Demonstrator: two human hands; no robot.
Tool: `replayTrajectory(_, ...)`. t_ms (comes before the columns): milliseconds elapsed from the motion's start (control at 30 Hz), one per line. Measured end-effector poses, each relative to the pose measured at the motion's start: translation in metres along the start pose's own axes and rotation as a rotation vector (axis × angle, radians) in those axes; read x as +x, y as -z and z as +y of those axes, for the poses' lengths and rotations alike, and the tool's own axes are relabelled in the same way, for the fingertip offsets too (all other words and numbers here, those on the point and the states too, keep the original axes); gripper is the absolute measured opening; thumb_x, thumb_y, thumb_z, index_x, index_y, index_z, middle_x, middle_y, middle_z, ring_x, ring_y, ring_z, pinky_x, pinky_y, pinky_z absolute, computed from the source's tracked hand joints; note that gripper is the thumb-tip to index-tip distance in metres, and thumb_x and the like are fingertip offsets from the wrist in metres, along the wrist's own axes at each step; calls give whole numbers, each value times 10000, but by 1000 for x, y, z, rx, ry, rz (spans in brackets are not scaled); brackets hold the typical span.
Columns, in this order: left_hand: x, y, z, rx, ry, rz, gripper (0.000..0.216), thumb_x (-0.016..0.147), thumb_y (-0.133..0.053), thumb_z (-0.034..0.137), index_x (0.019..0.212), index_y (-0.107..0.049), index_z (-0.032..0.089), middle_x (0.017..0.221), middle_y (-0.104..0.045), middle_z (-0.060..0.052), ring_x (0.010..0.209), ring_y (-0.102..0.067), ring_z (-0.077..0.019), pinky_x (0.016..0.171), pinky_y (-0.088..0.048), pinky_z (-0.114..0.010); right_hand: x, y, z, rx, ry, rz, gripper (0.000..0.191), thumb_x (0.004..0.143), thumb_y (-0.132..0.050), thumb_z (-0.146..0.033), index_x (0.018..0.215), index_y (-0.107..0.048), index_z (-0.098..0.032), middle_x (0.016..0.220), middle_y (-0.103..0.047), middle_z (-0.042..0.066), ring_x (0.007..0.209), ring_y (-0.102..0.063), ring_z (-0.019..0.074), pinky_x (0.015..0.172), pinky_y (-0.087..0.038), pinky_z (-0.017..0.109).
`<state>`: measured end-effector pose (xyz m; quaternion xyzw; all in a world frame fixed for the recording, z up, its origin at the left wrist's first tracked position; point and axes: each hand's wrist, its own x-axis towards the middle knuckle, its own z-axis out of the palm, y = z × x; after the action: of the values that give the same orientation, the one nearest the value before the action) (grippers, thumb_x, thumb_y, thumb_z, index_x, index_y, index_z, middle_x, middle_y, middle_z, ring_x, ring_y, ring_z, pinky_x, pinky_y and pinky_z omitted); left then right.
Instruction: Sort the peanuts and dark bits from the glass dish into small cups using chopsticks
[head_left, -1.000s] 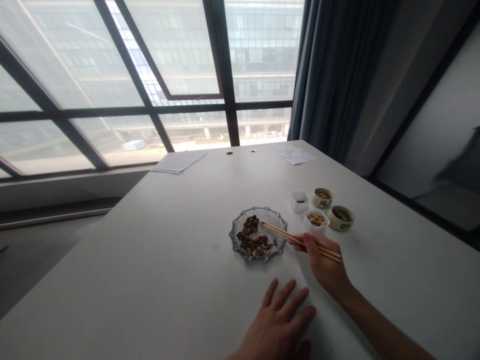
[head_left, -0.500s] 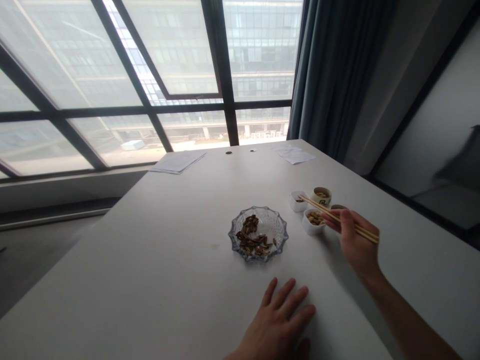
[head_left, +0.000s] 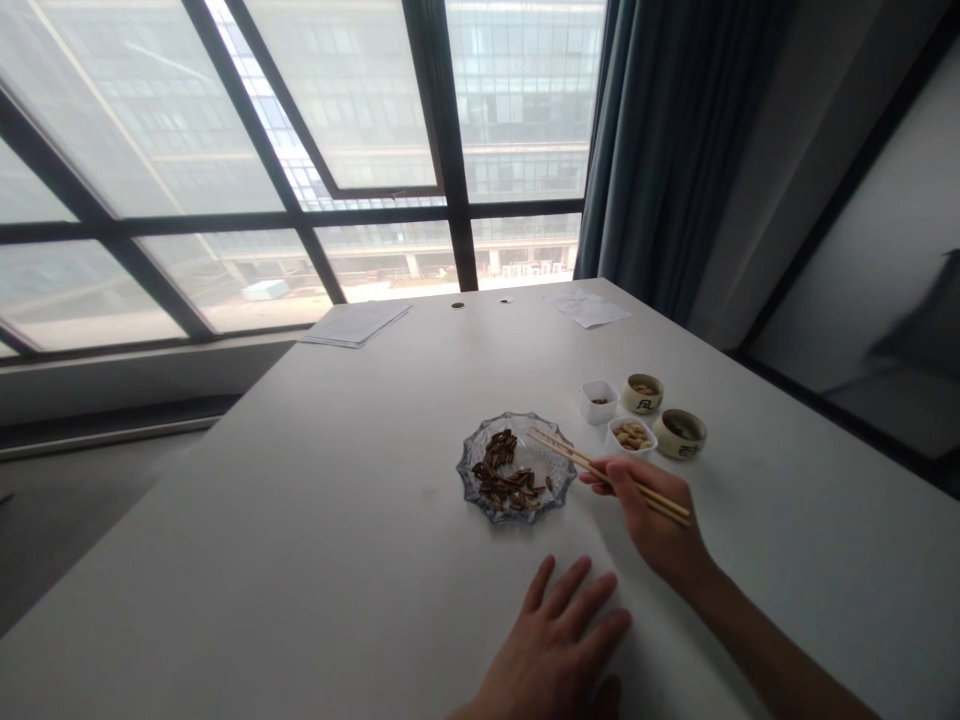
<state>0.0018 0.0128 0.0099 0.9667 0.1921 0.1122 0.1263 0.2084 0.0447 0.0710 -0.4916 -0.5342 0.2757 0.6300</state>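
Note:
My right hand [head_left: 656, 515] is closed around a pair of wooden chopsticks [head_left: 611, 478], whose tips hang over the far right part of a scalloped glass dish [head_left: 467, 490]. Nothing shows between the tips. Dark brown seeds in shells [head_left: 510, 490], perhaps sunflower seeds, form a curved heap in the dish. My left hand [head_left: 551, 640] lies on the table in front of the dish, fingers spread, holding nothing. Just beyond my right hand stands a white plastic cup of peanuts [head_left: 631, 437]. Behind it, another white cup [head_left: 598, 410] has a few dark seeds at its bottom.
Two cream ceramic bowls with dark characters stand right of the cups: a rear bowl [head_left: 643, 404] with pale pieces inside, and a front bowl [head_left: 680, 447]. Paper sheets [head_left: 356, 325] lie at the table's far left, more papers [head_left: 589, 308] at the far right. Windows [head_left: 360, 100] rise behind.
My right hand has moved left and slightly nearer with the chopsticks, from the rear white cup to over the glass dish. The front ceramic bowl is now uncovered. My left hand stays put.

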Motion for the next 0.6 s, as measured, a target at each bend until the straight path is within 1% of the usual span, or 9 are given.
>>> replayTrajectory(33, 0, 0, 0, 0, -2, 2, 452, 1070, -542, 464, 1481, -499, 281, 1659, -403, -17, 1521, -350, -339, 1228, -266, -661, -2, -3, 1, -7, 0, -44, 293, 1034, -625, -424, 999, -794, -187, 941, -818, 93, 855, -813, 243, 761, -686, 332)
replayTrajectory(100, 1, -2, 0, -1, -5, 8, 450, 1073, -531, 471, 1480, -497, 281, 1658, -404, -20, 1520, -352, -339, 1221, -274, -667, -4, -7, 1, -12, -4, -87, 279, 1035, -625, -415, 1005, -789, -192, 925, -813, 85, 836, -808, 231, 755, -680, 323)
replayTrajectory(233, 1, -4, 1, -3, 0, 18, 439, 1073, -520, 478, 1466, -508, 282, 1648, -420, -17, 1517, -359, -338, 1221, -274, -668, -5, -14, 3, 20, -19, -105, 265, 1027, -633, -426, 1010, -776, -203, 931, -802, 75, 842, -801, 225, 745, -677, 316)
replayTrajectory(333, 1, -2, 2, 0, 11, 14, 436, 1070, -525, 480, 1461, -516, 287, 1645, -426, -13, 1514, -367, -335, 1228, -270, -659, -5, -16, 5, 12, -36, -136, 294, 1032, -617, -445, 972, -771, -202, 941, -796, 83, 871, -796, 236, 750, -677, 329)
replayTrajectory(400, 1, 0, 3, 0, 17, 9, 442, 1072, -525, 481, 1470, -511, 290, 1645, -426, -14, 1517, -364, -334, 1231, -267, -656, -5, -15, 6, -7, -41, -125, 312, 1033, -610, -454, 955, -771, -198, 933, -797, 90, 863, -796, 242, 748, -676, 338)
replayTrajectory(533, 1, 2, 3, 0, 13, 1, 449, 1079, -509, 486, 1482, -498, 288, 1650, -419, -17, 1523, -354, -332, 1228, -267, -662, -3, -10, 6, -11, -36, -44, 326, 1033, -608, -464, 975, -777, -192, 929, -807, 95, 818, -797, 242, 739, -678, 349)
replayTrajectory(600, 1, 1, 3, 2, 11, -2, 448, 1083, -501, 494, 1481, -496, 290, 1652, -415, -16, 1524, -352, -330, 1224, -272, -666, -2, -9, 7, -3, -36, -33, 324, 1034, -607, -461, 979, -779, -193, 918, -810, 92, 807, -798, 238, 738, -678, 347)
